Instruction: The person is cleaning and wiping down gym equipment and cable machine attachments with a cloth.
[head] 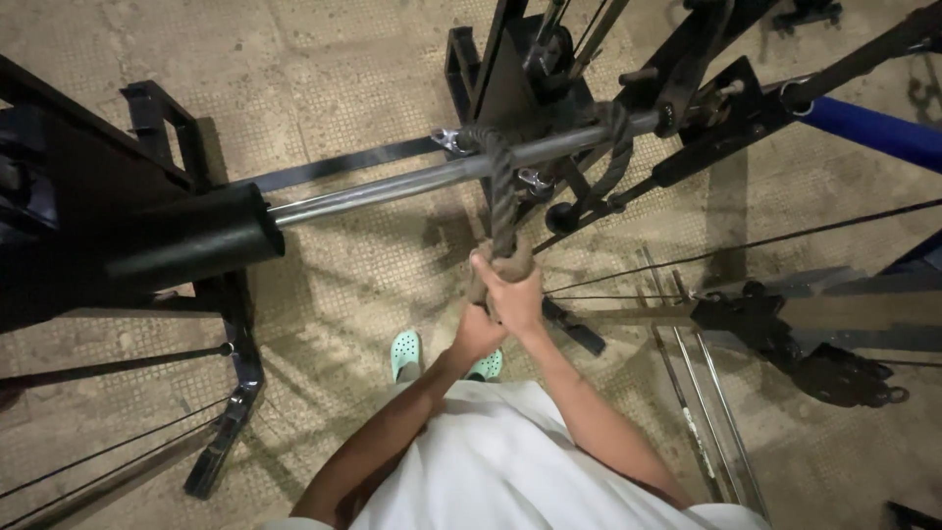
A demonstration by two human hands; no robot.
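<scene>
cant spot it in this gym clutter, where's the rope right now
In the head view the rope hangs at centre, looped over the steel bar of the cable machine, with both hands, right hand above left hand, gripping its lower end.

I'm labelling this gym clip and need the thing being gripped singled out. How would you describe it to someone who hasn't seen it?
Find the long grey metal bar crossing the frame. Near its middle a thick, dark braided rope loops over it and hangs down into the right hand and left hand. Unlike the thin, taut cables nearby, it is fat and twisted.
</scene>
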